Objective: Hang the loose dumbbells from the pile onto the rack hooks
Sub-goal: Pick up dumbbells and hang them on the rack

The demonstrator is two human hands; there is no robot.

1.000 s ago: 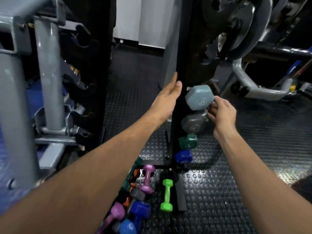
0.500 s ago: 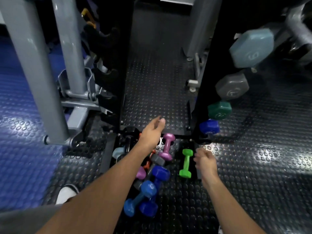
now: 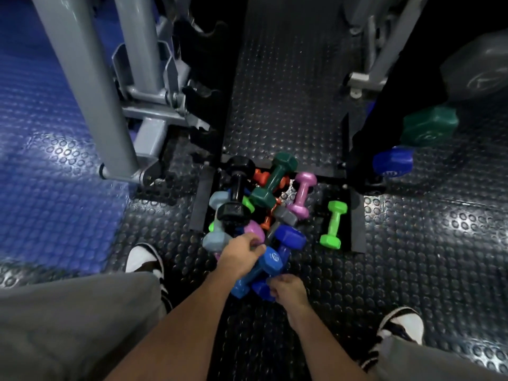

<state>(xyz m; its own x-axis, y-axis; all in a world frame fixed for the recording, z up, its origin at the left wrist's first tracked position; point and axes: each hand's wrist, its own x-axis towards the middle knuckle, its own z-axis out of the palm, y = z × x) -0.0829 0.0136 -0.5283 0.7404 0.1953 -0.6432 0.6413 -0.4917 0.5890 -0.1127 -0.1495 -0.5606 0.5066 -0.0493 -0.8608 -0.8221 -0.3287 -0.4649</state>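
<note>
At the near edge of the pile, the left hand (image 3: pixel 241 253) is curled over the top of a mid-blue dumbbell (image 3: pixel 257 271), its fingers bent down around the upper head beside a pink dumbbell head (image 3: pixel 254 230). Just below, the right hand (image 3: pixel 287 289) is closed on the lower end of a dark blue dumbbell (image 3: pixel 289 241), whose other head pokes up to the right of the mid-blue one; how firmly either hand grips cannot be told.

Behind the hands the pile lies on the studded rubber floor (image 3: pixel 428 243), heaped between the feet of the rack: a dark green dumbbell (image 3: pixel 273 180) on top, a black dumbbell (image 3: pixel 235 190) to its left, a pale grey-blue dumbbell (image 3: pixel 217 222) at the left edge, orange and grey ones partly buried. A purple dumbbell (image 3: pixel 301 194) lies at the right of the heap, and a bright green dumbbell (image 3: pixel 333 224) lies apart on the black base plate (image 3: pixel 356 226).

On the right, the black rack upright (image 3: pixel 384 111) carries hung dumbbells: a blue head (image 3: pixel 393 161) lowest, a green head (image 3: pixel 428 126) above it, a grey head (image 3: pixel 478 70) above that. White shoes (image 3: pixel 144 257) and grey trouser legs frame the bottom.
</note>
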